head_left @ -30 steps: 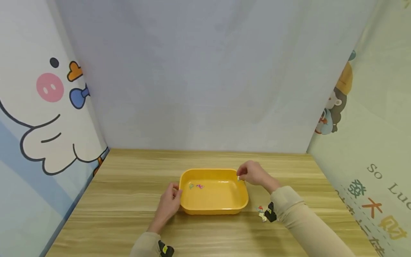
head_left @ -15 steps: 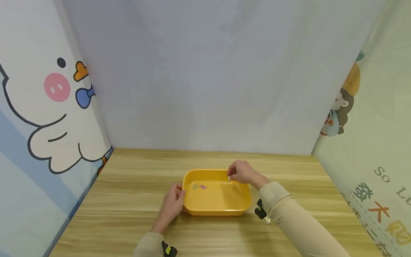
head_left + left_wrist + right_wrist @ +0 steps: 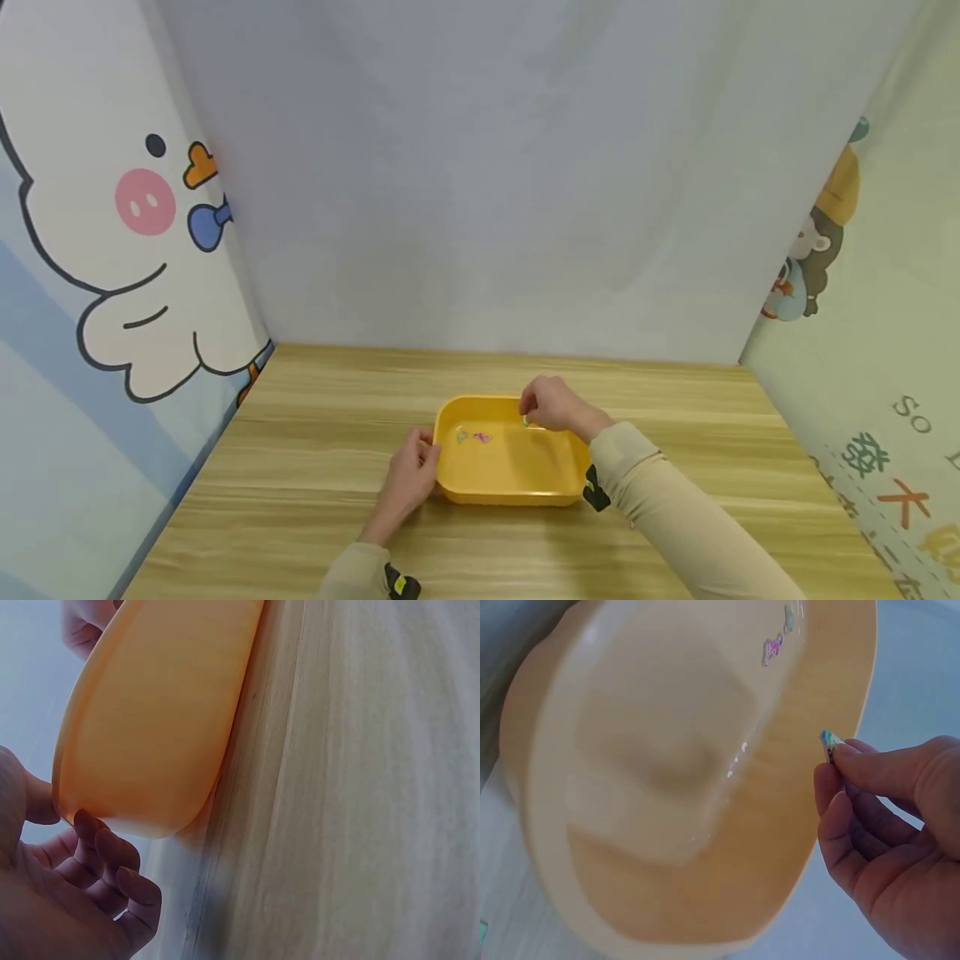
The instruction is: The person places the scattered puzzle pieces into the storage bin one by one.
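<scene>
Piece [image 3: 828, 742] is held over the tray [image 3: 510, 500], close to its far wall, apparently clear of the floor. Small, flat, white with some blue-green; print too small to read. Right hand [image 3: 551, 404] pinches it between thumb and index finger, remaining fingers curled in behind; most of the piece is hidden by the grip, a corner sticks out past the fingertips.

Handling, judged by looks: very light, thin, fairly stiff, maybe card or plastic, can't tell which. Could bend or crease if squeezed hard; slick face might slip. Best taken by opposite edges or flat between thumb and fingertip; light pinch is enough.

Tray: yellow, shallow, rounded corners, glossy, looks like stiff light plastic, could slide on the table [image 3: 337, 450] if bumped. Left hand [image 3: 411, 468] grips its left end, thumb at the rim, fingertips against the outside wall, other fingers loosely bent. Rim is the sensible hold.

Tray contents: green piece [image 3: 461, 436] and pink piece [image 3: 482, 437], lying side by side on the floor toward the left end, a narrow gap between them. Both look flat; pink one has an irregular outline.
</scene>
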`<state>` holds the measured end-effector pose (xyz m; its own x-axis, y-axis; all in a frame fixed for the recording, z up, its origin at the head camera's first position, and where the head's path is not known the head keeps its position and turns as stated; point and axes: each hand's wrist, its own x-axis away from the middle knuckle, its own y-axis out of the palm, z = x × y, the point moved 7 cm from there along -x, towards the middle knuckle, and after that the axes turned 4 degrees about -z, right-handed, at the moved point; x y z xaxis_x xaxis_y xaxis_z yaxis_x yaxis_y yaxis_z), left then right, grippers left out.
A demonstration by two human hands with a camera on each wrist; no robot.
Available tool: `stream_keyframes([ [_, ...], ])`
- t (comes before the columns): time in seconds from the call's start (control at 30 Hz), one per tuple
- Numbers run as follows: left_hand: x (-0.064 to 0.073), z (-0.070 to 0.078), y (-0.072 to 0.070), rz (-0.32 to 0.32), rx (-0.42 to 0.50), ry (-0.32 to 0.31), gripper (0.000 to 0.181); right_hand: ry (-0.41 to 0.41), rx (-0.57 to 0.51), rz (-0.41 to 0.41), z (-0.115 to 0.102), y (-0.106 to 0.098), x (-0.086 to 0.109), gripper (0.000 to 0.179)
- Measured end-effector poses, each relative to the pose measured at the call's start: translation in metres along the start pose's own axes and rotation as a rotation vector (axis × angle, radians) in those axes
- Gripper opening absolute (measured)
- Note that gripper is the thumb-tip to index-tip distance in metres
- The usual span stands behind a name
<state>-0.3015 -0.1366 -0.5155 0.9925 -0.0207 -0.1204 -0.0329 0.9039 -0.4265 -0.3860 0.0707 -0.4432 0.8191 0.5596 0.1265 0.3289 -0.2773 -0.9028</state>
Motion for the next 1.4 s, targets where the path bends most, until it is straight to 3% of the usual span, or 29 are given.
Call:
stream_keyframes([
  [0.2, -0.001, -0.001, 0.0, 0.006, 0.0, -0.018, 0.011, -0.042, -0.001, -0.018, -0.007, 0.008, -0.007, 0.007],
  [0.97, -0.002, 0.003, 0.006, -0.006, 0.0, 0.009, 0.012, 0.021, 0.028, -0.06, -0.007, 0.03, -0.024, 0.01],
  [1.4, 0.001, 0.0, 0.007, -0.014, 0.029, -0.028, 0.013, 0.023, 0.059, -0.052, -0.015, 0.041, -0.028, 0.013],
])
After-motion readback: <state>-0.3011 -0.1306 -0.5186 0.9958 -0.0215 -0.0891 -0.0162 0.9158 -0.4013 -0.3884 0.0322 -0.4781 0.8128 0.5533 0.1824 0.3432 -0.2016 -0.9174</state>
